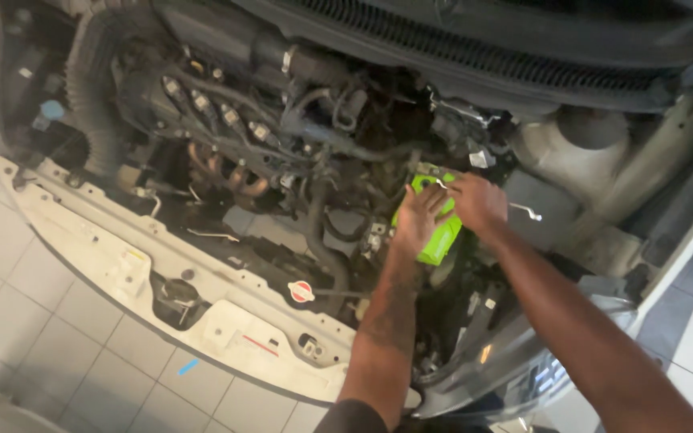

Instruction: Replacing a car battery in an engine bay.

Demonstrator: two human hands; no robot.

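Both my arms reach into an open car engine bay. My left hand (417,218) rests with its fingers spread on a bright green box-shaped part (441,239) set low among the hoses. My right hand (479,202) sits on the upper edge of that green part and grips a thin silver metal tool (528,211), whose end sticks out to the right. A second bit of thin metal shows at my fingertips near the top of the green part; how it connects is hidden.
A white front crossmember (134,265) with a red-marked radiator cap (301,291) runs along the near side. A corrugated black intake hose (90,88) is at left, a whitish reservoir (571,144) at right. White floor tiles (34,337) lie below.
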